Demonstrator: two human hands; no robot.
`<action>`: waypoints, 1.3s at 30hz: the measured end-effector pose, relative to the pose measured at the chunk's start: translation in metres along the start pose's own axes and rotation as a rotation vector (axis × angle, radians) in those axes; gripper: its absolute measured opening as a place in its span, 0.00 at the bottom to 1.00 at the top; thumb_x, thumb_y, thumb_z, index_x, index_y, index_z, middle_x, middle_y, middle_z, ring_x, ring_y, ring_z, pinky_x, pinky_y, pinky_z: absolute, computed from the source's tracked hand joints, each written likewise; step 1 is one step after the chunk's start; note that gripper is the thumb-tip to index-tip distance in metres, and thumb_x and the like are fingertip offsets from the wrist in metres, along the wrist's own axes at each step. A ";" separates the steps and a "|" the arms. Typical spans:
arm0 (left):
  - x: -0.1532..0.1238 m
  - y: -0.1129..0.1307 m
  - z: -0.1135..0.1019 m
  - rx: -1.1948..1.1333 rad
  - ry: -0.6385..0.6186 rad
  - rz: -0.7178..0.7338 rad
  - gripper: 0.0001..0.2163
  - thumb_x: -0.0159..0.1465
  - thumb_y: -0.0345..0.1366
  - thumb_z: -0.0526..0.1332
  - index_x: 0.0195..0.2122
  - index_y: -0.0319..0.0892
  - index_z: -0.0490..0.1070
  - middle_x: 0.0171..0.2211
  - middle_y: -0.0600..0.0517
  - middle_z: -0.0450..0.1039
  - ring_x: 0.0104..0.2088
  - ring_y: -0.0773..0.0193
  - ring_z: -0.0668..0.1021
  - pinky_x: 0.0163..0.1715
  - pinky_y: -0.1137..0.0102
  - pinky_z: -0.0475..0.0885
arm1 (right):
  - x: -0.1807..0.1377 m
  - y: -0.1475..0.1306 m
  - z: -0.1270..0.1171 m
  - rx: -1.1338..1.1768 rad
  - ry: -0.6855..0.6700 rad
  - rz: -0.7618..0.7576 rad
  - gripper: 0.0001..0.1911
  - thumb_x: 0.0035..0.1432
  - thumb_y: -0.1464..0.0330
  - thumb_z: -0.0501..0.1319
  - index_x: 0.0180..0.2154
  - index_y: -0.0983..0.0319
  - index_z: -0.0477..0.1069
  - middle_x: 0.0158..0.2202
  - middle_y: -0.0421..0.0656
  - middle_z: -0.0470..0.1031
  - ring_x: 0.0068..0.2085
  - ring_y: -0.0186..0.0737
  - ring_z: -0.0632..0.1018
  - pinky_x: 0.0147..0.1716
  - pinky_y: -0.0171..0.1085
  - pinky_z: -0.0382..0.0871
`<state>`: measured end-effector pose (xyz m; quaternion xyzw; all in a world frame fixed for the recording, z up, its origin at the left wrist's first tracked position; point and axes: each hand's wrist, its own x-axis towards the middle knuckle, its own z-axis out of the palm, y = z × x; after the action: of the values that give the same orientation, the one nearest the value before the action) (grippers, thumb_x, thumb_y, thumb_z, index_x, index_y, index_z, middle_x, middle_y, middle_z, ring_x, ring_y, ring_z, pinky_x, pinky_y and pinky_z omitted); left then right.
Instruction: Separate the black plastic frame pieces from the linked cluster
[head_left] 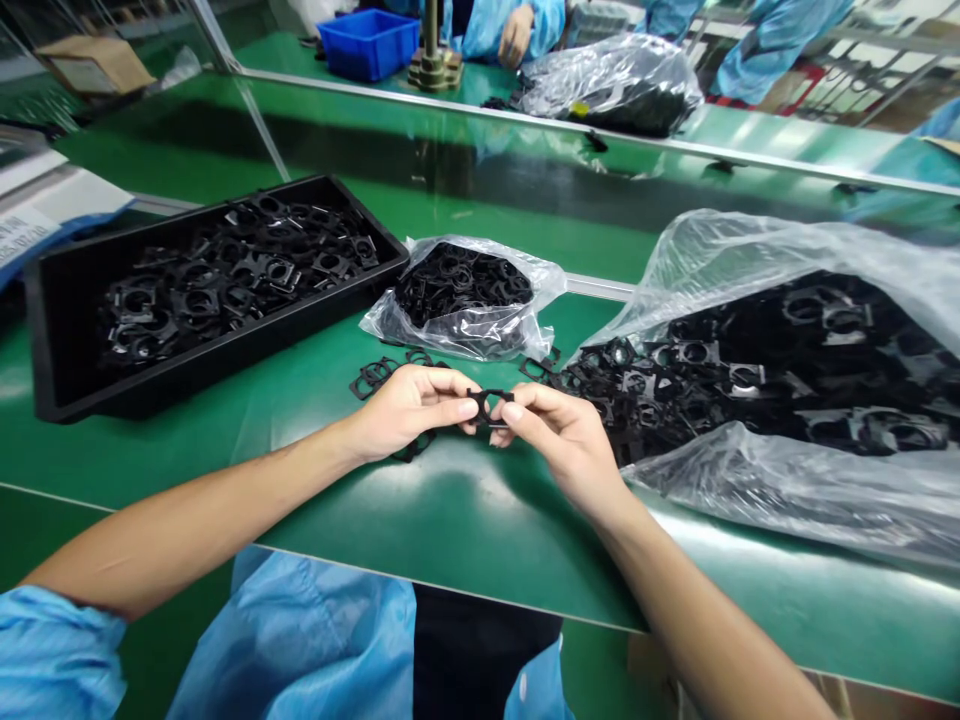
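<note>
Between my two hands I hold a small black plastic part with a round opening (490, 393), just above the green table. The thumb and fingers of my left hand (411, 410) pinch its left end. My right hand (559, 430) pinches the right end the same way. Several loose black rings (373, 377) lie on the table by my left hand, partly hidden behind it. Next to my right hand, black plastic parts (667, 385) spill out of a large clear bag (750, 245). Beyond my hands lies a smaller clear bag (487, 343) full of black rings (461, 285).
A black tray (225, 350) heaped with black plastic parts stands at the left. Metal rails (600, 287) cross the green table (450, 520). At the far side are a blue bin (367, 45), another filled bag (615, 80) and a co-worker's hand (516, 37).
</note>
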<state>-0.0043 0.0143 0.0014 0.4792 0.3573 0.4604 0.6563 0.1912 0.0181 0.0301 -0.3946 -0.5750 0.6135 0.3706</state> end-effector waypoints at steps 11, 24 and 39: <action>0.000 -0.001 0.001 -0.072 0.001 -0.036 0.14 0.54 0.41 0.75 0.31 0.36 0.77 0.27 0.52 0.77 0.28 0.66 0.79 0.33 0.71 0.76 | 0.001 0.006 0.000 0.026 0.005 0.006 0.20 0.54 0.50 0.70 0.29 0.62 0.75 0.24 0.39 0.75 0.26 0.35 0.76 0.33 0.36 0.76; 0.001 0.000 -0.001 -0.057 0.017 -0.040 0.14 0.54 0.40 0.75 0.34 0.36 0.78 0.31 0.49 0.80 0.28 0.65 0.81 0.33 0.70 0.78 | 0.003 0.009 0.000 0.018 0.007 0.023 0.18 0.56 0.53 0.69 0.31 0.62 0.75 0.25 0.40 0.76 0.27 0.35 0.76 0.32 0.36 0.75; -0.002 0.003 0.002 0.183 0.024 -0.043 0.09 0.55 0.37 0.71 0.31 0.37 0.75 0.23 0.53 0.74 0.24 0.67 0.76 0.27 0.73 0.72 | 0.003 0.007 0.004 0.038 0.049 0.063 0.18 0.47 0.56 0.75 0.31 0.62 0.76 0.27 0.39 0.77 0.26 0.33 0.76 0.30 0.35 0.75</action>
<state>-0.0042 0.0119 0.0047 0.5238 0.4161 0.4175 0.6150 0.1865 0.0190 0.0231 -0.4203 -0.5415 0.6258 0.3722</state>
